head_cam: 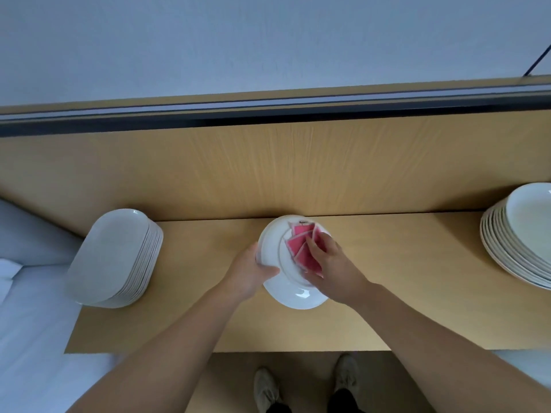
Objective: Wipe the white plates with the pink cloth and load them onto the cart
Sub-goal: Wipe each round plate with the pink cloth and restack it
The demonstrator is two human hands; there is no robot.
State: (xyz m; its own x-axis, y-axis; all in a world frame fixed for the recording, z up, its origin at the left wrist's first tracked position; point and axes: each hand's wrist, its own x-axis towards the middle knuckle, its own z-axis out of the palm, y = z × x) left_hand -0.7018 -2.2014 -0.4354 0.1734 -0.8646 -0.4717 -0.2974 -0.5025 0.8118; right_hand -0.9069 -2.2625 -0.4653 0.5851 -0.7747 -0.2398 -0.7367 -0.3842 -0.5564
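Observation:
A white oval plate (293,296) is held above the wooden shelf (387,278) in the middle of the view, tilted, with its ringed underside facing me. My left hand (253,271) grips its left rim. My right hand (328,263) holds a folded pink cloth (301,248) and presses it against the plate's underside. A stack of upside-down white plates (116,257) stands at the shelf's left end. Another stack of white plates (521,234), right side up, stands at the right end, partly cut off by the frame edge.
A wooden back panel (268,168) rises behind the shelf, topped by a dark ledge (268,114) below a pale wall. White fabric (24,293) lies at the left. My shoes (304,383) stand on the floor below the shelf's front edge.

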